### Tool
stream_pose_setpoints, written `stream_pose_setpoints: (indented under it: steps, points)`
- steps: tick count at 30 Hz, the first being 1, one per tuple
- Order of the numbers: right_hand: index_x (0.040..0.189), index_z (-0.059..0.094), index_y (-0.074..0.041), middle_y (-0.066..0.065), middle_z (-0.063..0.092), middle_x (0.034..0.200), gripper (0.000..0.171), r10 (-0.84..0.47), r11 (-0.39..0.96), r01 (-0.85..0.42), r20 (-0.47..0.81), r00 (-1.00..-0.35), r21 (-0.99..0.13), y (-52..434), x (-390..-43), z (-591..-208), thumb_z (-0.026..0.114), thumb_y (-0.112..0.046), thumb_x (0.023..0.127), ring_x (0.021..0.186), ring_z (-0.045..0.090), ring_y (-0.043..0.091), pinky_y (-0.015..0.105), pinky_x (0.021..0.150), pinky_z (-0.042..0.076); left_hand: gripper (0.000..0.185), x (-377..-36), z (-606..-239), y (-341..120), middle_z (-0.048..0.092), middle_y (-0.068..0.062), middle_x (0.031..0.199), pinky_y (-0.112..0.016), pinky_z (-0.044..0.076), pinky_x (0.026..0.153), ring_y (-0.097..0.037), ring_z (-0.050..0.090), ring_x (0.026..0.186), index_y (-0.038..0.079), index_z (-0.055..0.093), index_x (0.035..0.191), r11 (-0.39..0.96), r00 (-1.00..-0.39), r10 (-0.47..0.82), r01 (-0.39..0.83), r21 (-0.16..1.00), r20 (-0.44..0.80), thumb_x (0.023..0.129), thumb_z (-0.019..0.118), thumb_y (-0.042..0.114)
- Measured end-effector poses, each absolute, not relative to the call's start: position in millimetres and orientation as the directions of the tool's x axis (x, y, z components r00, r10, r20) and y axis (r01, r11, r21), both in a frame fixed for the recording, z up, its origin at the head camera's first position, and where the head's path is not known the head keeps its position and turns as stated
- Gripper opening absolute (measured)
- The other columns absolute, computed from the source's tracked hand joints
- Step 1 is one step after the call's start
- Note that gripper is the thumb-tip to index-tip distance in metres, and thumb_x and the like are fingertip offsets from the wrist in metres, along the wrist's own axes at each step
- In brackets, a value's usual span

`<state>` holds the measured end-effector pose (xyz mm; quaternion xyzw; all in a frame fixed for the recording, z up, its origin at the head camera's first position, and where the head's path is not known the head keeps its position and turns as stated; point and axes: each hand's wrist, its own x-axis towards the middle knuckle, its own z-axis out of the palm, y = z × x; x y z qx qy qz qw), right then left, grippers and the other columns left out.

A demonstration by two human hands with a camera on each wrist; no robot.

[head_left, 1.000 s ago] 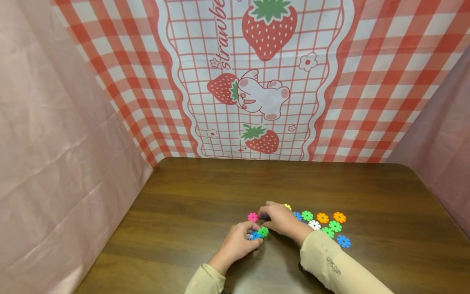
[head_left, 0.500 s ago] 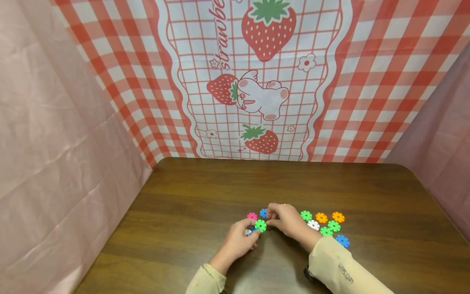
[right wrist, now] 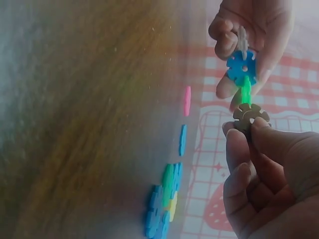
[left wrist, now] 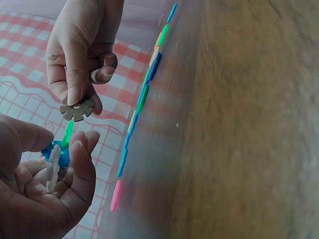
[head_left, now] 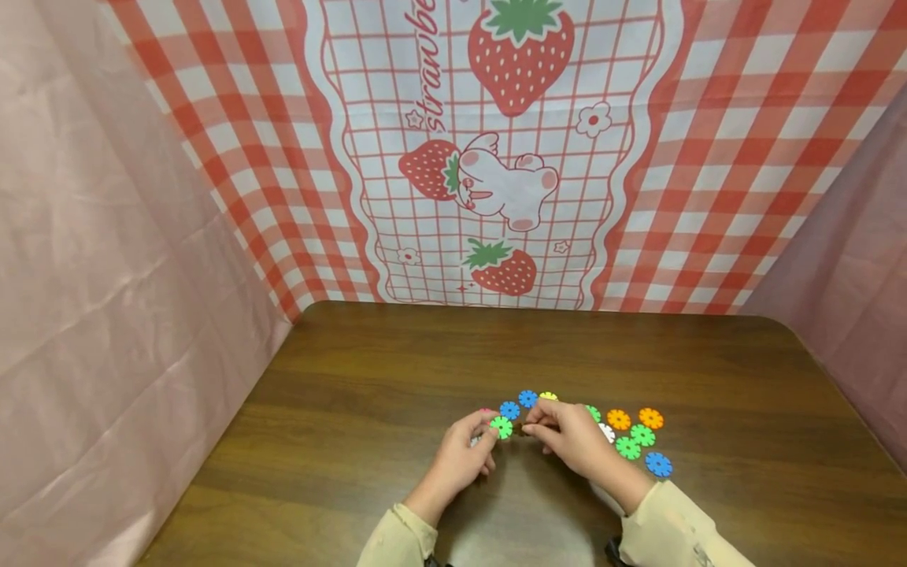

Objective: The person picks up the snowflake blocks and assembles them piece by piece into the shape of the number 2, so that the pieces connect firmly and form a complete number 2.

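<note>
Lower centre of frame, left hand [head_left: 457, 457] pinches a blue disc [right wrist: 237, 68], right hand [head_left: 579, 441] pinches a brown disc [left wrist: 80, 113]! Probably light, stiff; best held at the rim.

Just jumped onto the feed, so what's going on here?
A person seems to be joining notched discs by hand. The left hand holds a small chain: a white disc, a blue disc and a green disc. The right hand pinches a brown disc at the green one's edge; whether it is slotted in, I can't tell. More discs lie on the wooden table.
</note>
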<state>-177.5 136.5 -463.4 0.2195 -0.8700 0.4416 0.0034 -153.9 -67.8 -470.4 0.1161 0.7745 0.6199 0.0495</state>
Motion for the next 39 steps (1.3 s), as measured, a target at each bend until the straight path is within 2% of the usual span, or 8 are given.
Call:
stream_pose_setpoints:
  steps: [7, 13, 21, 31, 36, 39]
  points:
    - [0.083, 0.062, -0.015, 0.002, 0.069, 0.075, 0.013, -0.382, 0.53, -0.4, 0.21, -0.9, -0.747, 134, -173, -465, 0.069, -0.007, 0.09, 0.053, 0.057, 0.005, 0.024, 0.051, 0.05, 0.029, -153, -471, -66, 0.07, -0.021, 0.088, -0.042, 0.051, 0.045, -0.019, 0.054, 0.05, -0.007, 0.058, 0.125, 0.183, -0.965, 0.257, 0.092, 0.979, 0.043, 0.098, 0.051, 0.004]
    - [0.082, 0.061, -0.014, 0.002, 0.069, 0.075, 0.013, -0.36, 0.536, -0.398, 0.225, -0.905, -0.744, 133, -170, -466, 0.069, -0.006, 0.09, 0.051, 0.057, 0.006, 0.023, 0.05, 0.05, 0.031, -153, -472, -64, 0.07, -0.02, 0.086, -0.032, 0.048, 0.043, -0.013, 0.052, 0.05, -0.007, 0.057, 0.127, 0.192, -0.963, 0.269, 0.08, 0.978, 0.026, 0.1, 0.049, 0.006]
    - [0.082, 0.061, -0.014, 0.001, 0.069, 0.072, 0.014, -0.358, 0.541, -0.403, 0.232, -0.905, -0.738, 132, -167, -465, 0.069, -0.006, 0.09, 0.05, 0.057, 0.006, 0.023, 0.049, 0.049, 0.032, -153, -472, -61, 0.071, -0.009, 0.079, -0.02, 0.043, 0.043, -0.008, 0.051, 0.049, -0.004, 0.059, 0.125, 0.296, -0.957, 0.289, 0.107, 0.949, 0.018, 0.096, 0.061, 0.009]
    - [0.079, 0.059, -0.016, -0.002, 0.065, 0.064, 0.018, -0.312, 0.547, -0.48, 0.365, -0.877, -0.686, 126, -164, -468, 0.071, -0.007, 0.088, 0.047, 0.054, 0.001, 0.02, 0.047, 0.045, 0.027, -155, -469, -53, 0.069, -0.004, 0.071, -0.021, 0.044, 0.044, -0.004, 0.049, 0.045, -0.005, 0.064, 0.119, 0.365, -0.959, 0.268, 0.187, 0.912, 0.09, 0.095, 0.062, 0.007]
    - [0.079, 0.059, -0.016, -0.001, 0.066, 0.068, 0.018, -0.329, 0.52, -0.486, 0.36, -0.873, -0.703, 127, -165, -471, 0.071, -0.005, 0.088, 0.05, 0.057, 0.005, 0.021, 0.048, 0.047, 0.028, -154, -470, -53, 0.069, -0.005, 0.071, -0.022, 0.046, 0.046, -0.006, 0.053, 0.048, -0.005, 0.064, 0.118, 0.364, -0.961, 0.265, 0.173, 0.915, 0.076, 0.093, 0.066, 0.009]
    - [0.081, 0.06, -0.015, -0.001, 0.067, 0.071, 0.015, -0.355, 0.5, -0.473, 0.326, -0.876, -0.725, 128, -166, -472, 0.07, -0.006, 0.089, 0.052, 0.058, 0.007, 0.022, 0.05, 0.049, 0.031, -153, -472, -54, 0.069, -0.006, 0.071, -0.023, 0.047, 0.047, -0.01, 0.058, 0.053, 0.0, 0.064, 0.12, 0.353, -0.96, 0.274, 0.154, 0.923, 0.055, 0.092, 0.068, 0.013]
